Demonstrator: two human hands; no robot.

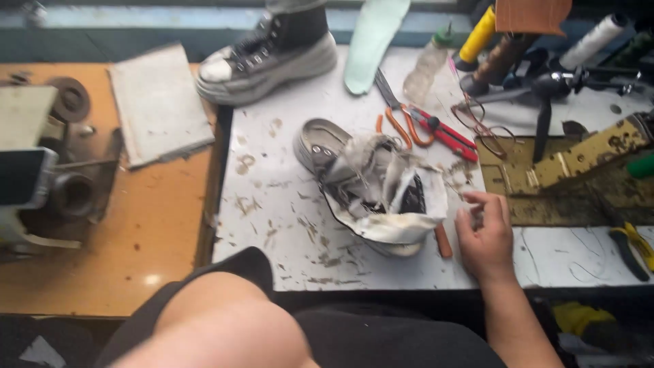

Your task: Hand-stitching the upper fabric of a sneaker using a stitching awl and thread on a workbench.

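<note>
A torn-open canvas sneaker (pixel 371 187) lies on its side near the middle of the scuffed white bench (pixel 272 204), its grey rubber toe toward the far edge and its frayed pale lining spilling out over the dark upper. The right hand (pixel 485 238) rests flat on the bench just right of the sneaker, fingers loosely spread and slightly curled, gripping nothing. A short orange-handled tool (pixel 443 241) lies between the hand and the sneaker's sole, touching neither clearly. The left hand is out of sight; only a bare upper arm shows at the bottom edge.

Beyond the sneaker lie orange-handled scissors (pixel 398 119) and red-handled pliers (pixel 446 133), close together. Further back stands an intact black high-top sneaker (pixel 269 54) with a thick white sole, beside a pale green insole (pixel 371 41). Right of the torn sneaker sits a worn, yellowish metal plate (pixel 545 180); behind it stand thread spools (pixel 477 34).
</note>
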